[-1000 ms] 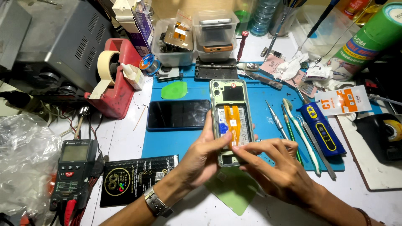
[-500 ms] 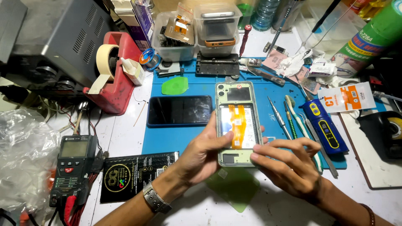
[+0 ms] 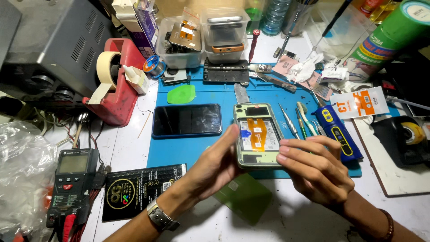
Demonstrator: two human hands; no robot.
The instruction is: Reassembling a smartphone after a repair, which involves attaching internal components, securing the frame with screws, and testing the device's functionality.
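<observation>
An opened phone (image 3: 258, 134) with a pale green frame, its battery and an orange flex cable exposed, sits above the blue work mat (image 3: 197, 145). My left hand (image 3: 217, 166) grips its left edge and lower end. On the phone's right edge rest the fingertips of my right hand (image 3: 316, 170), which holds it from that side. A second phone (image 3: 187, 119), dark screen up, lies flat on the mat to the left. A green translucent back cover (image 3: 244, 197) lies on the table under my hands.
Tweezers and small tools (image 3: 298, 121) lie right of the opened phone, beside a blue and yellow gadget (image 3: 335, 132). A multimeter (image 3: 71, 179) and black box (image 3: 134, 190) sit at left front. A red tape dispenser (image 3: 117, 85) and plastic parts bins (image 3: 204, 33) stand behind.
The opened phone has been lifted slightly and turned between both hands. My right hand moved from its lower end to its right edge.
</observation>
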